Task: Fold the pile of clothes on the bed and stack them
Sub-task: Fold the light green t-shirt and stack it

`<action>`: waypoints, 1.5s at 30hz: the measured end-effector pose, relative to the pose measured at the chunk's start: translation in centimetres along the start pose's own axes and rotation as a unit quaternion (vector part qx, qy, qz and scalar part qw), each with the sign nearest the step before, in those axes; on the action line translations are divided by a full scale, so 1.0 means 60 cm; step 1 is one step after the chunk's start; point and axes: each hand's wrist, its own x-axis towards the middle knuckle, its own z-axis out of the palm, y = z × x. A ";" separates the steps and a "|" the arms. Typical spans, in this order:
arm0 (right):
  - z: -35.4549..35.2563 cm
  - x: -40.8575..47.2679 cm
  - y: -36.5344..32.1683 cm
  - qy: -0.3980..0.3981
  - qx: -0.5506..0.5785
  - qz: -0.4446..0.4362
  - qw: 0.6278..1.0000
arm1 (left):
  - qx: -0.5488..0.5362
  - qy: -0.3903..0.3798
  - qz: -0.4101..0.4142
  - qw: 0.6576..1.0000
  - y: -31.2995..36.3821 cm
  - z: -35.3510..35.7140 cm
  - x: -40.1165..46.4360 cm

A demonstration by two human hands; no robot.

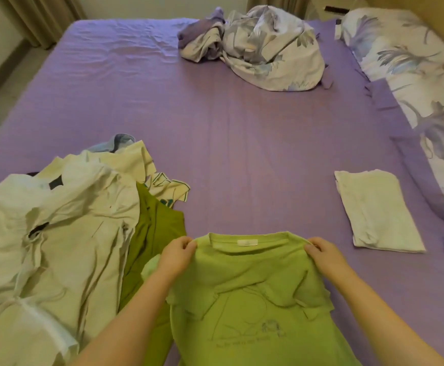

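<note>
A light green shirt [244, 294] lies front-down on the bed [242, 143], collar away. A crumpled pile [64, 233] of white and olive clothes sits left; one folded white garment [376, 212] lies right.

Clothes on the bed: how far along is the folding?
Early on. Done: one folded white garment lies on the purple sheet. In hand: the left hand and right hand pinch the light green T-shirt at its shoulders. Left: the unfolded pile of cream and dark green clothes beside the left arm.
</note>
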 end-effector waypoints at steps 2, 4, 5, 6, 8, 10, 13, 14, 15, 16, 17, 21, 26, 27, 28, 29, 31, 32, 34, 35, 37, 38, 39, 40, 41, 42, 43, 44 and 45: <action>0.021 0.027 0.004 0.037 0.013 -0.014 0.999 | 0.004 0.023 0.007 1.000 -0.012 0.012 0.029; 0.035 0.055 0.004 0.075 0.027 -0.031 0.996 | -0.001 0.042 0.024 0.999 -0.018 0.018 0.058; 0.040 0.068 0.004 0.088 0.031 -0.038 0.995 | 0.008 0.045 0.035 0.998 -0.018 0.019 0.072; 0.044 0.081 0.003 0.095 0.031 -0.046 0.994 | 0.026 0.045 0.050 0.997 -0.017 0.019 0.088; 0.047 0.108 0.008 0.106 0.022 -0.058 0.992 | 0.079 0.053 0.074 0.993 -0.010 0.018 0.119; 0.046 0.134 0.016 0.121 0.014 -0.060 0.991 | 0.110 0.089 0.072 0.987 -0.001 0.017 0.147; 0.040 0.174 0.022 0.133 0.027 -0.064 0.989 | 0.067 0.132 0.047 0.988 0.017 0.026 0.182; 0.038 0.188 0.021 0.130 0.028 -0.069 0.989 | 0.032 0.136 0.038 0.990 0.025 0.030 0.193; 0.036 0.201 0.018 0.126 0.028 -0.075 0.989 | -0.001 0.138 0.032 0.990 0.033 0.035 0.203; 0.033 0.216 0.013 0.122 0.029 -0.082 0.989 | -0.023 0.143 0.030 0.989 0.042 0.039 0.213; 0.029 0.231 0.006 0.121 0.028 -0.089 0.988 | -0.036 0.149 0.032 0.988 0.050 0.042 0.224; -0.003 0.296 -0.039 0.147 0.042 -0.122 0.981 | -0.068 0.192 0.038 0.978 0.086 0.031 0.278; -0.051 0.378 -0.100 0.182 0.048 -0.164 0.968 | -0.026 0.217 0.058 0.974 0.135 -0.001 0.360; -0.056 0.392 -0.105 0.185 0.046 -0.167 0.967 | -0.018 0.217 0.059 0.974 0.142 -0.001 0.375; -0.058 0.406 -0.107 0.186 0.043 -0.165 0.968 | -0.013 0.215 0.056 0.975 0.149 0.002 0.387; -0.057 0.418 -0.104 0.183 0.041 -0.157 0.970 | 0.003 0.212 0.044 0.976 0.153 0.009 0.396; -0.048 0.436 -0.083 0.142 0.045 -0.117 0.982 | 0.103 0.203 0.010 0.974 0.157 0.031 0.406; -0.041 0.439 -0.064 0.108 0.046 -0.088 0.989 | 0.162 0.200 0.000 0.966 0.158 0.048 0.403; -0.033 0.429 -0.014 0.065 0.027 -0.042 0.997 | 0.210 0.209 0.019 0.955 0.164 0.092 0.384; -0.030 0.416 0.011 0.062 0.023 -0.033 0.997 | 0.206 0.217 0.047 0.953 0.167 0.114 0.368; -0.037 0.386 0.061 0.075 0.036 -0.025 0.996 | 0.184 0.200 0.143 0.952 0.184 0.173 0.336; -0.041 0.370 0.082 0.076 0.047 -0.021 0.996 | 0.172 0.173 0.196 0.950 0.195 0.203 0.321; -0.044 0.353 0.099 0.071 0.056 -0.020 0.996 | 0.156 0.135 0.247 0.947 0.206 0.232 0.308; -0.046 0.337 0.112 0.060 0.060 -0.025 0.996 | 0.137 0.088 0.286 0.944 0.220 0.260 0.297; -0.047 0.323 0.120 0.050 0.052 -0.035 0.997 | 0.114 0.040 0.308 0.944 0.235 0.284 0.289; -0.046 0.312 0.128 0.044 0.037 -0.045 0.997 | 0.093 -0.002 0.316 0.944 0.252 0.305 0.283; -0.044 0.306 0.133 0.044 0.026 -0.050 0.997 | 0.076 -0.034 0.318 0.944 0.268 0.323 0.280; -0.044 0.305 0.139 0.052 0.022 -0.049 0.997 | 0.065 -0.053 0.320 0.944 0.285 0.338 0.280; -0.045 0.306 0.144 0.070 0.028 -0.044 0.996 | 0.061 -0.063 0.324 0.942 0.301 0.350 0.281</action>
